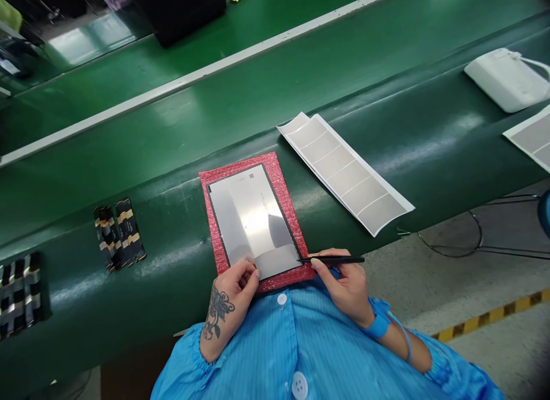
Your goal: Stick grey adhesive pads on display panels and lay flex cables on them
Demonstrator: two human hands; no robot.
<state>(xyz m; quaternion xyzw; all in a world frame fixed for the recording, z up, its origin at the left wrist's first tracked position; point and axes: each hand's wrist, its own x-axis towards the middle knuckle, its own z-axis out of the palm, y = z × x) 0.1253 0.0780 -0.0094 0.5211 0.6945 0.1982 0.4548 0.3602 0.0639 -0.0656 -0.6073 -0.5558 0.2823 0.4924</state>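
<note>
A silver-backed display panel [253, 216] with a thin dark frame lies on a red bubble-wrap sheet [286, 193] in front of me. My left hand [237, 285] rests at the panel's lower left edge, its fingers curled together. Whatever those fingertips pinch, if anything, is hidden. Black tweezers [344, 259] are gripped in my right hand [346, 282] between thumb and fingers. Their tip points left and meets the panel's lower right corner. A greyer band runs across the panel's bottom end, between the two hands.
Right of the panel lie sheets of grey rectangular labels [348, 173], with another label sheet [533, 136] farther right. A white device with a cable [507, 79] stands behind it. Dark flex-circuit strips [124, 231] and more banded strips [20, 294] lie to the left on the green mat [172, 297].
</note>
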